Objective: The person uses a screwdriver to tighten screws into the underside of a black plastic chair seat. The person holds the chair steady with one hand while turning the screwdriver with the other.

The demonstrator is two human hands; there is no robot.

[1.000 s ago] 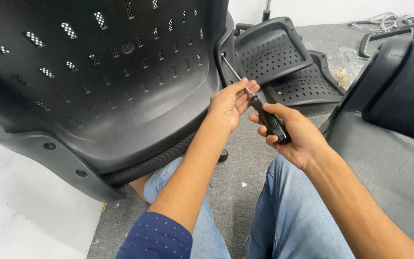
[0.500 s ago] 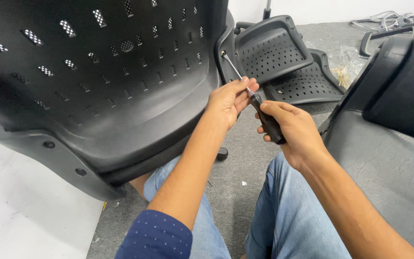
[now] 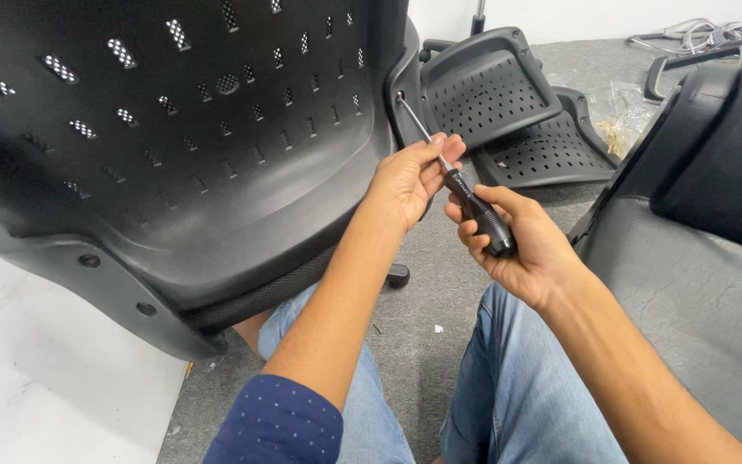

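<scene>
1. Low in the middle of the head view, the right hand (image 3: 521,245) is curled in a fist-like grip round the black ribbed handle of a screwdriver (image 3: 461,189), palm turned up and to the left, thumb lying along the top of the handle.
2. Just to its left, the left hand (image 3: 410,176) reaches in from below with the forearm running up from the lap; its thumb and fingers are pressed together in a pinch on the metal shaft, right where the shaft meets the handle.
3. Both forearms are bare, and a dark blue dotted sleeve (image 3: 276,425) shows at the left elbow.
4. The screwdriver slants up and to the left, its thin bright shaft ending with the tip at a small hole in the side rim of a chair back shell (image 3: 173,172).
5. That shell is large, black and moulded plastic, pierced with rows of small slots; it stands tilted over the person's knees, which are in blue jeans (image 3: 517,404).
6. Beyond the hands, two more perforated black panels (image 3: 508,112) lie stacked on the grey floor (image 3: 435,283).
7. To the right, another black chair part (image 3: 723,146) rests close beside the right arm.
</scene>
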